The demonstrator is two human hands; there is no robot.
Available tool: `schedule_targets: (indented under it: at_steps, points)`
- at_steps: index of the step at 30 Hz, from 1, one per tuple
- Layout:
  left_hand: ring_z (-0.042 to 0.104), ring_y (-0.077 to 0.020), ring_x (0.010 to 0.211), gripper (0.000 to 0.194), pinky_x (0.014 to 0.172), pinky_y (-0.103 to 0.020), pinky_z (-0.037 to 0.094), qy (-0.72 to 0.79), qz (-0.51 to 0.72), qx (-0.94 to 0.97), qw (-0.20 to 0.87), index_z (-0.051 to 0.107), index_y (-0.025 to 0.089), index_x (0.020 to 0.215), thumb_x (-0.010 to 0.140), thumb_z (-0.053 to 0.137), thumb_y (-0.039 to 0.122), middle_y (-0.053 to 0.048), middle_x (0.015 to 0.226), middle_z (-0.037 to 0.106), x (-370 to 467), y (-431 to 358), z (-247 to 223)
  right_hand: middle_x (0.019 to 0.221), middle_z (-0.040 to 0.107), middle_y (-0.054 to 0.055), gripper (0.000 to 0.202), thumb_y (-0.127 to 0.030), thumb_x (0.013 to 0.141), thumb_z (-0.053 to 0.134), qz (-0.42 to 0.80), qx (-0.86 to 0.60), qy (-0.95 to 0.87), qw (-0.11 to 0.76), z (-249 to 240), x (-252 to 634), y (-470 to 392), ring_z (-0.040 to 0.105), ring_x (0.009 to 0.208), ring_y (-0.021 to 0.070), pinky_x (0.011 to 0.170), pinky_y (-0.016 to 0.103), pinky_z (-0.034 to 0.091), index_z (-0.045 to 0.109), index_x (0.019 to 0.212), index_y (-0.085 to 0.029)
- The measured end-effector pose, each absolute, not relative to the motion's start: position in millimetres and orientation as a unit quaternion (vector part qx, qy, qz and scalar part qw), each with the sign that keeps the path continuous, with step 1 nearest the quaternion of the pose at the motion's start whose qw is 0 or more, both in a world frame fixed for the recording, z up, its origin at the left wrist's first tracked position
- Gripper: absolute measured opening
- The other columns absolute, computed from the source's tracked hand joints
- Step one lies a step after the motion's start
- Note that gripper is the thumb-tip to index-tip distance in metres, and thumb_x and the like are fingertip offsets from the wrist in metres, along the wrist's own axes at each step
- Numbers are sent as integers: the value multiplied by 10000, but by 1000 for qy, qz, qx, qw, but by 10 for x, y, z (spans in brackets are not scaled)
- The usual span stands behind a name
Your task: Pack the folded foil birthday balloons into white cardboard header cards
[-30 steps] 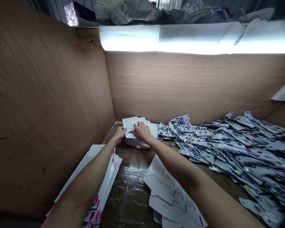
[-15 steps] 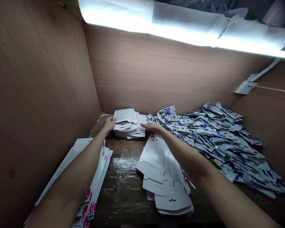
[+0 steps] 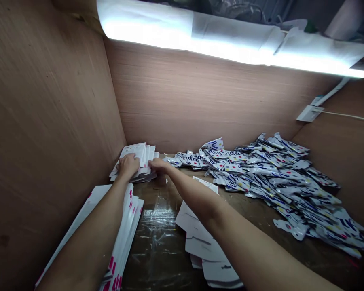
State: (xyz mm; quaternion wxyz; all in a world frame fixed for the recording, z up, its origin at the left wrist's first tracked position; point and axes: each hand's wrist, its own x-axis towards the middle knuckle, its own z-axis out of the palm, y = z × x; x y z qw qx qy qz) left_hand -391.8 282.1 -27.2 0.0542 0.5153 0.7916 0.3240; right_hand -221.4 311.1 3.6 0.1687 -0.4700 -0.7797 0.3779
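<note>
At the back left, a stack of white flat cardboard boxes (image 3: 145,153) lies against the side wall. My left hand (image 3: 129,165) rests over its left part, fingers bent round the boxes. On the stack's right edge is my right hand (image 3: 159,165), its fingers curled in against the boxes and partly hidden. Under my left forearm lies a long pile of white flat cartons with pink marks (image 3: 133,214). Fanned white cartons with hanging slots (image 3: 200,238) lie partly beneath my right forearm.
A large heap of dotted foil packets with dark lettering (image 3: 269,173) spreads over the right side. Shiny tape covers part of the brown work surface (image 3: 154,230). Wooden panels (image 3: 185,93) enclose the back and sides, under a bright lamp (image 3: 182,32).
Both hands have moved left with the stack of boxes, to the side wall. My left hand has shifted from the stack's side onto its top. More foil packets show where the stack was.
</note>
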Motion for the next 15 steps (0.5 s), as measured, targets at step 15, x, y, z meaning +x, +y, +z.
schedule_targets:
  at_steps: [15]
  points:
    - [685,-194,900,633,799,-296,458,672,449,587,-51,726,129,932,1078,380,638,-79,928,751,-3510,2786,752,1363,704,93,342,-306,1027,633,279,-146,-938,145,76,-390,780,693,1186,225,980,330,545,661,1367,-286]
